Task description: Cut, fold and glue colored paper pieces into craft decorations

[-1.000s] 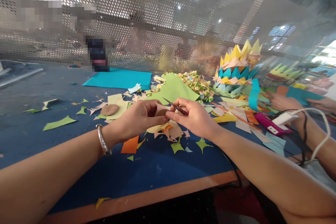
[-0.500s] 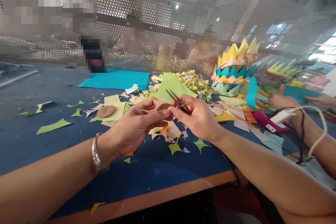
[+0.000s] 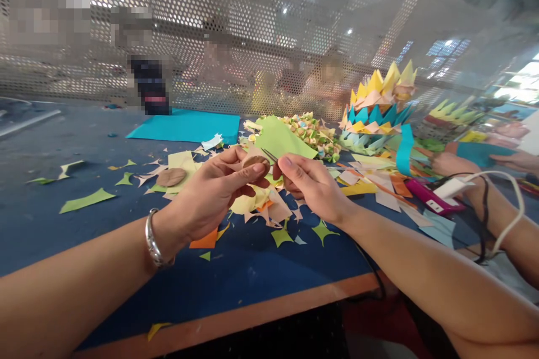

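My left hand [image 3: 210,193] pinches a small round brown disc [image 3: 255,161] between thumb and fingers, together with a pale pink piece of paper [image 3: 254,152] behind it. The scissors [image 3: 269,155] are in my right hand [image 3: 314,185], their blades pointing up and left at the paper's edge beside the disc. My fingers cover most of the scissors' handles. A second brown disc [image 3: 170,177] lies on pale yellow paper [image 3: 181,161] to the left. Paper scraps in green, pink and orange lie beneath both hands.
Behind my hands are a green sheet [image 3: 280,137] and a heap of small paper pieces [image 3: 315,129]. A blue sheet [image 3: 189,126] lies back left. Spiky paper hats [image 3: 374,106] stand back right. Another person's hand [image 3: 455,165] is near a magenta power strip [image 3: 435,196] and cables.
The scissors have turned, with less of them showing and the tips lower, closer to the paper. My left hand has shifted slightly left, tilting the disc. More of the orange scrap below shows.
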Demonstrator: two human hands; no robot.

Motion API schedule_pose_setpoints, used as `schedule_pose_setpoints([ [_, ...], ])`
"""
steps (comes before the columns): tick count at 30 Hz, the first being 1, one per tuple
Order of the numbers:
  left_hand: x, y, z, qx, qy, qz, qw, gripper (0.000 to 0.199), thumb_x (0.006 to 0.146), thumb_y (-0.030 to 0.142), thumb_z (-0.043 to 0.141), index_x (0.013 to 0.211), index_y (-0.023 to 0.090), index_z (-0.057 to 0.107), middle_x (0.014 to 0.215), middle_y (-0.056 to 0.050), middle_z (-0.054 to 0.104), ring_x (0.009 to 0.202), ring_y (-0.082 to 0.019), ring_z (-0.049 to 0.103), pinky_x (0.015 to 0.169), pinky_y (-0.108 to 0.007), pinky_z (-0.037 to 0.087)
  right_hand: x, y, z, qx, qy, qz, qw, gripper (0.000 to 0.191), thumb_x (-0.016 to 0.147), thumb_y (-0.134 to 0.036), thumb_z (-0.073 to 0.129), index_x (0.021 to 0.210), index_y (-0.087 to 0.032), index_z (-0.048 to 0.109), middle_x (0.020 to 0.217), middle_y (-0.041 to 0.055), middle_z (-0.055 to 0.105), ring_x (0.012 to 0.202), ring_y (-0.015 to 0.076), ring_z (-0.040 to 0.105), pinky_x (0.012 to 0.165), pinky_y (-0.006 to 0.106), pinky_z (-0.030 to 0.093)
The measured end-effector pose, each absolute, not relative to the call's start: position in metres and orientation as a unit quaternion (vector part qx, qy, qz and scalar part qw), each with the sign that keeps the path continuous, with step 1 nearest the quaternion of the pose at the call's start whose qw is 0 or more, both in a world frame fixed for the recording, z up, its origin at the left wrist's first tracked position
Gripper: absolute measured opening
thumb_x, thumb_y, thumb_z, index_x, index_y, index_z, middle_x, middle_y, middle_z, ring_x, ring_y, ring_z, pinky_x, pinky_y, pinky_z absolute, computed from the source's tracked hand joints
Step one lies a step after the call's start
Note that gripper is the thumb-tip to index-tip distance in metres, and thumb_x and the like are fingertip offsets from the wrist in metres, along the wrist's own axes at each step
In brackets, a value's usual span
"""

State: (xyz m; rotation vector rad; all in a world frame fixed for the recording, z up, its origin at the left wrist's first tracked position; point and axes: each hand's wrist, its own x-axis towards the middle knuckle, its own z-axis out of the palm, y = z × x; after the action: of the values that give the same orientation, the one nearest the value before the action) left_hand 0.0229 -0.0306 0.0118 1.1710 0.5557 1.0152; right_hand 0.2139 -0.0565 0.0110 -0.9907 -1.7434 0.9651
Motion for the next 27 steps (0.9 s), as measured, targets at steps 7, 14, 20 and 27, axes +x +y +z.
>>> schedule_pose_setpoints([
  [7, 0.0240, -0.0310, 0.0116, 0.538, 0.232, 0.449, 0.675, 0.017, 0.081, 0.017, 0.076, 0.077, 0.017, 0.060, 0.074, 0.004, 0.071, 0.072, -0.009, 0.068, 0.057, -0.018, 0.045, 0.2150, -0.0568, 0.0106, -0.407, -0.713, 0.381, 0.425, 0.044, 0.096, -0.059, 0.048, 0.073, -0.021, 0.047, 0.058, -0.0075, 0.024, 0.051, 0.0089, 0.024, 0.048, 0.028, 0.019],
  [14, 0.0240, -0.0327, 0.0117, 0.536, 0.231, 0.453, 0.674, 0.018, 0.081, 0.016, 0.075, 0.076, 0.017, 0.058, 0.072, 0.005, 0.069, 0.072, -0.009, 0.068, 0.059, -0.018, 0.045, 0.2151, -0.0577, 0.0108, -0.408, -0.717, 0.375, 0.423, 0.045, 0.096, -0.058, 0.049, 0.071, -0.021, 0.045, 0.058, -0.0074, 0.024, 0.051, 0.0089, 0.025, 0.048, 0.028, 0.019],
  [20, 0.0236, -0.0327, 0.0125, 0.552, 0.242, 0.451, 0.659, 0.018, 0.080, 0.018, 0.076, 0.073, 0.017, 0.059, 0.072, 0.003, 0.069, 0.072, -0.010, 0.067, 0.060, -0.019, 0.045, 0.2146, -0.0566, 0.0108, -0.402, -0.721, 0.368, 0.428, 0.045, 0.097, -0.057, 0.048, 0.070, -0.021, 0.043, 0.059, -0.0071, 0.024, 0.051, 0.0090, 0.024, 0.048, 0.029, 0.020],
  [27, 0.0243, -0.0343, 0.0134, 0.555, 0.248, 0.452, 0.653, 0.020, 0.078, 0.020, 0.077, 0.070, 0.017, 0.059, 0.072, 0.003, 0.067, 0.073, -0.011, 0.066, 0.060, -0.021, 0.045, 0.2145, -0.0564, 0.0119, -0.395, -0.724, 0.369, 0.428, 0.043, 0.097, -0.054, 0.050, 0.069, -0.022, 0.042, 0.059, -0.0069, 0.024, 0.051, 0.0095, 0.024, 0.048, 0.029, 0.019],
])
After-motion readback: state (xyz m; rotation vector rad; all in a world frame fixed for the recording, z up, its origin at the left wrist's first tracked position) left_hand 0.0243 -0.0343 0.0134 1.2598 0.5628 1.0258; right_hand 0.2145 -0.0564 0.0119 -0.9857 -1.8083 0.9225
